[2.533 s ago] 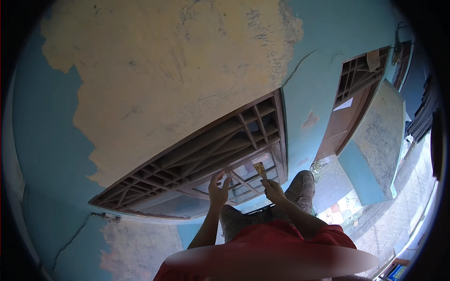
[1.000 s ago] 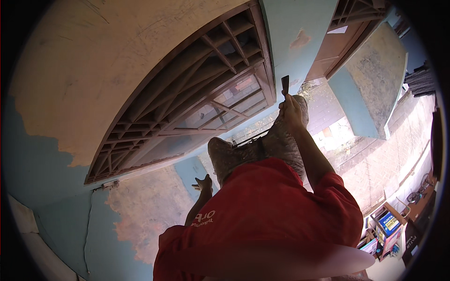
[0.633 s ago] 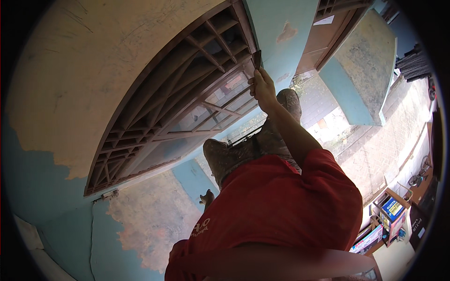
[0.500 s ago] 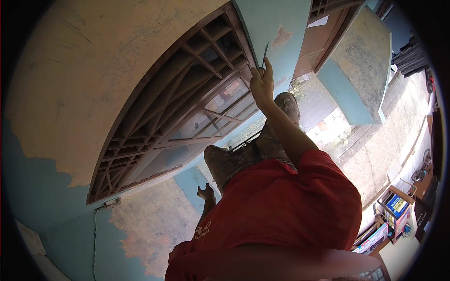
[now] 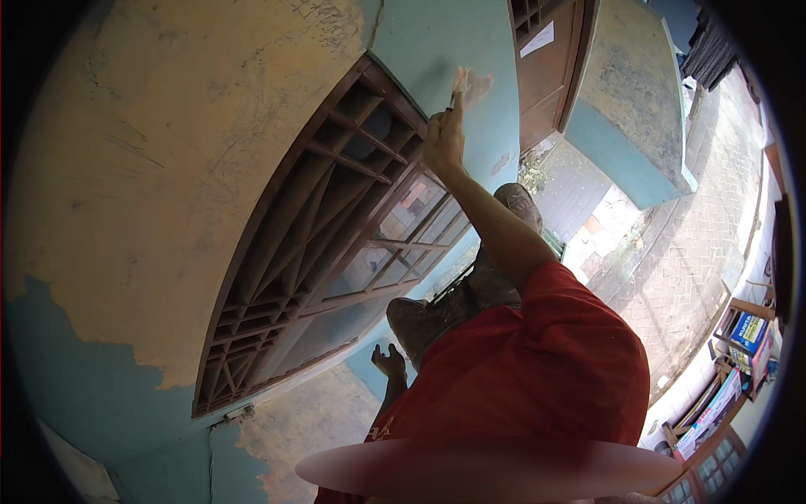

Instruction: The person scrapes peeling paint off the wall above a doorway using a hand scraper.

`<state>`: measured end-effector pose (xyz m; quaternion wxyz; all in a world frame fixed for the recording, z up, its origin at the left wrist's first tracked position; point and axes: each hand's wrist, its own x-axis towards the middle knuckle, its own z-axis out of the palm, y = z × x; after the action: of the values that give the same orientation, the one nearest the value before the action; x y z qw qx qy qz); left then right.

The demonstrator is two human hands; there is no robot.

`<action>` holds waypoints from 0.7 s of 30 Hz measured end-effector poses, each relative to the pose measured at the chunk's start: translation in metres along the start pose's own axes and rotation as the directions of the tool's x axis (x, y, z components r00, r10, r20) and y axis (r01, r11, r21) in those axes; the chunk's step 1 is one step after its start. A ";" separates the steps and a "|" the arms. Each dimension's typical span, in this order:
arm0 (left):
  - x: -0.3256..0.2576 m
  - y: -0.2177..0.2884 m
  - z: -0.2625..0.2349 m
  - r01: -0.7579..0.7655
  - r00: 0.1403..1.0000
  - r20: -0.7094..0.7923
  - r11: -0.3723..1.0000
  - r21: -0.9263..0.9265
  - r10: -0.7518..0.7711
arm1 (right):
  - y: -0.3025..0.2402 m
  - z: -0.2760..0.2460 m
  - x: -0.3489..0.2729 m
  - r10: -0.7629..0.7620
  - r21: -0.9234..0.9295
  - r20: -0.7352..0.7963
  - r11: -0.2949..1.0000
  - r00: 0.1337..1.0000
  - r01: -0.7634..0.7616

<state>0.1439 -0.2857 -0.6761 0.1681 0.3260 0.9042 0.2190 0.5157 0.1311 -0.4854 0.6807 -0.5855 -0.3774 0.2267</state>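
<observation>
My right hand is raised and closed around a thin-bladed scraper. The blade's tip is at a bare, peeled patch in the light blue painted wall, just beyond the corner of the brown window frame. Whether the blade presses on the wall cannot be made out. My left hand hangs low beside the window, with its fingers apart and nothing in it. Part of the left forearm is hidden behind my red shirt.
My paint-spotted shoes or trouser legs show below me, over dark thin bars. A brown door stands beyond the wall. At right lie a paved yard and a rack with boxes. Yellowish bare wall spreads at left.
My right hand has moved up and slightly left with the scraper, from beside the window frame to the peeled patch. The view has shifted, and my left hand remains low and open.
</observation>
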 end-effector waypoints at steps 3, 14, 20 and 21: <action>-0.012 -0.018 -0.003 0.097 0.995 -0.023 0.993 0.065 -0.096 | -0.011 -0.002 0.007 -0.038 0.007 -0.171 0.999 0.985 0.040; -0.019 0.033 -0.018 0.220 0.970 -0.089 0.973 -0.065 -0.225 | 0.005 -0.017 -0.081 -0.013 0.072 0.176 0.997 0.984 0.001; 0.020 0.066 0.041 -0.081 0.990 -0.139 0.936 -0.343 0.035 | 0.046 -0.069 -0.154 0.242 0.030 0.434 0.959 0.868 -0.283; 0.030 0.058 0.060 -0.323 0.945 -0.131 0.923 -0.208 0.301 | 0.053 -0.072 -0.163 0.232 0.010 0.488 0.962 0.841 -0.272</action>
<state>0.1781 -0.2087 -0.7023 0.1231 0.4333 0.8169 0.3603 0.4790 -0.0249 -0.5796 0.5518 -0.5275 -0.4456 0.4677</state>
